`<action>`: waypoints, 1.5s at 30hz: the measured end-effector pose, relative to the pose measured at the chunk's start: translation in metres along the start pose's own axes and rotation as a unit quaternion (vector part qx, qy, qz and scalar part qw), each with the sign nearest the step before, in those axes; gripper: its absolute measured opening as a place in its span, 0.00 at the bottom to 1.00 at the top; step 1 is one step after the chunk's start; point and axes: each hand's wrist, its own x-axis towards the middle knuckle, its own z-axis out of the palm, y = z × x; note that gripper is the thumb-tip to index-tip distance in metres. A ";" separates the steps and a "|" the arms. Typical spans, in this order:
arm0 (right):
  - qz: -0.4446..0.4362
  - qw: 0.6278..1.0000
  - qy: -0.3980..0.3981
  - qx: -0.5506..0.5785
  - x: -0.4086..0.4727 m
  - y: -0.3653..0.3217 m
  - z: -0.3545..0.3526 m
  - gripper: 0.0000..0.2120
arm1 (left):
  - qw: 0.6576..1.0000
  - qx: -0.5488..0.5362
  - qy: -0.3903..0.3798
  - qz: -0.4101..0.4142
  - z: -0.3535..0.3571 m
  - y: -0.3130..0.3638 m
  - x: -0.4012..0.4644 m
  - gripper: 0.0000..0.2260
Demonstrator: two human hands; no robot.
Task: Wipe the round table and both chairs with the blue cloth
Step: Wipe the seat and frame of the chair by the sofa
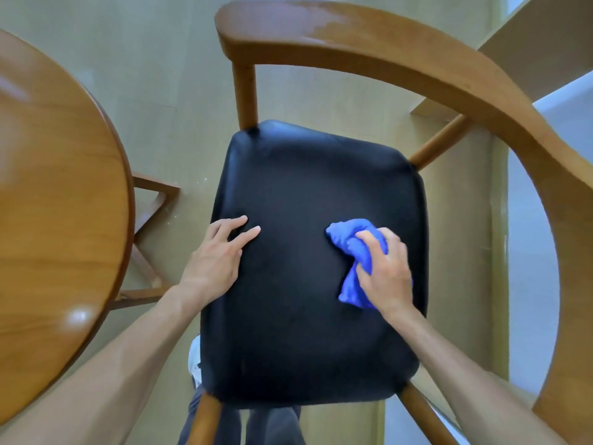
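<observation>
The right hand (386, 271) grips the cloth (354, 252), with the fingers curled over the top of it. The cloth is blue and all bunched up in a lump. It sits on the right side of the black seat (305, 252) of the chair (417, 62), pressed down under the hand.

The left hand (218, 252) is open. Its fingers are spread and rest flat on the left side of the seat. It holds nothing. It looks like it is there to keep the chair steady.

The round desk (54, 187) is just beside the chair, on the left. It is shiny brown wood.

The cloth looks soft and light. It will bend and fold any way you push it, so it cannot break. A bunched cloth can slip out or unroll, so it is best to hold it from the top, with the palm over the middle and the fingers wrapped around the lump. The seat looks smooth, so the cloth should slide over it easily.

I think the seat is being wiped now. The wooden arm and back of the chair may need a wipe too. No second chair is in view.
</observation>
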 end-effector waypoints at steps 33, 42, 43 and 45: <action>0.174 0.951 -0.049 0.252 -0.049 -0.056 -0.054 0.29 | 0.984 -0.092 -0.150 -0.021 -0.047 0.057 -0.036 0.24; 0.111 0.853 -0.091 0.502 -0.040 -0.175 -0.170 0.23 | 0.928 -0.352 -0.117 0.041 -0.206 0.128 -0.063 0.20; 0.096 0.852 -0.090 0.506 -0.040 -0.187 -0.183 0.23 | 0.923 -0.361 -0.120 0.055 -0.226 0.133 -0.069 0.18; 0.073 0.859 -0.080 0.500 -0.039 -0.212 -0.207 0.23 | 0.921 -0.369 -0.104 0.072 -0.265 0.141 -0.082 0.17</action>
